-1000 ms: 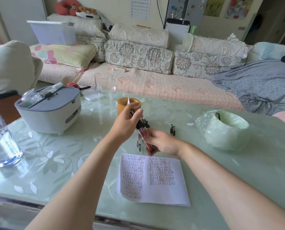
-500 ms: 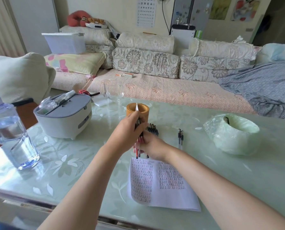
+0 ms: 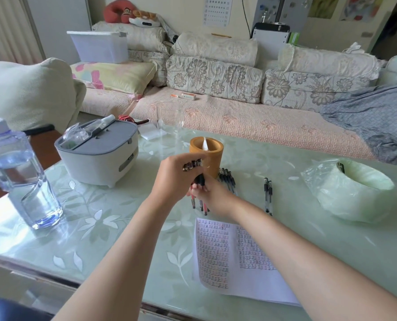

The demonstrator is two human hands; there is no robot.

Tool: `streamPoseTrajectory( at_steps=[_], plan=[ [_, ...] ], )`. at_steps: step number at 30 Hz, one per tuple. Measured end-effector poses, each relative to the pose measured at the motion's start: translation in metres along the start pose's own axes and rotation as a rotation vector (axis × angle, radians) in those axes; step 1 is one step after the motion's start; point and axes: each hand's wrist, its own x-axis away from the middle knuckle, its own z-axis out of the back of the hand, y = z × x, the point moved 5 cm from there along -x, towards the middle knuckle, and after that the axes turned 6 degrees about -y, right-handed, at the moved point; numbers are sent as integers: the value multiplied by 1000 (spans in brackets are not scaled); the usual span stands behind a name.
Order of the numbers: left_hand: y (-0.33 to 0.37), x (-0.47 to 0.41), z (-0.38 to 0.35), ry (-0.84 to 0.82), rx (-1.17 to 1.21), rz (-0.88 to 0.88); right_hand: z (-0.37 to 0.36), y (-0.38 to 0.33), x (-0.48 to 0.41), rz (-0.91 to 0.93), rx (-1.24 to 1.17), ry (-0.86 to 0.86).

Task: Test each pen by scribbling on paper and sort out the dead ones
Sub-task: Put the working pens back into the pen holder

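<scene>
a bundle of pens (image 3: 198, 203) stands upright, tips down on the glass-topped counter (image 3: 100, 228), just in front of an orange cup (image 3: 213, 158) and just beyond the written-over paper (image 3: 236, 262). the pens look light, stiff and slick-barrelled, likely to fan out or roll if the hold loosens. a single one is probably best drawn out by its capped upper end while the rest are gathered low down. the left hand (image 3: 173, 179) is curled round the top of the bundle and the right hand (image 3: 216, 196) is wrapped about its lower half, both closed on it. more pens (image 3: 226, 178) lie beside the cup, and a pair (image 3: 268, 196) lies further right, near a bag-lined bin (image 3: 350, 195) with a dark pen-like thing at its rim.
</scene>
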Motion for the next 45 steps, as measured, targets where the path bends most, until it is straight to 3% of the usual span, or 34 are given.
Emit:
streamPoseTrajectory(
  at_steps=[4, 9, 13, 22, 27, 31, 36, 41, 45],
  plan=[
    [-4, -1, -7, -2, 54, 43, 7, -4, -3, -1, -88, 57],
    [-3, -3, -6, -77, -40, -24, 1, 6, -3, -69, -175, 19],
    [-6, -6, 6, -21, -30, -31, 5, 9, -3, -75, -274, 80],
    [-17, -7, 0, -68, -82, -11, 1, 12, 0, -46, -398, 36],
    [-27, -20, 7, -9, 50, 73, 27, 3, -4, -25, -397, 230],
    [-47, -48, 12, 80, 118, 188, 68, -16, -22, 109, -467, 406],
    [-61, -74, -11, 21, 100, 204, 113, -35, -63, 190, -413, 583],
    [-68, -81, -39, -75, 81, 156, 115, -29, -113, 98, -305, 660],
    [-74, -83, -40, -54, 65, 126, 102, -15, -128, -10, -216, 638]
  ],
)
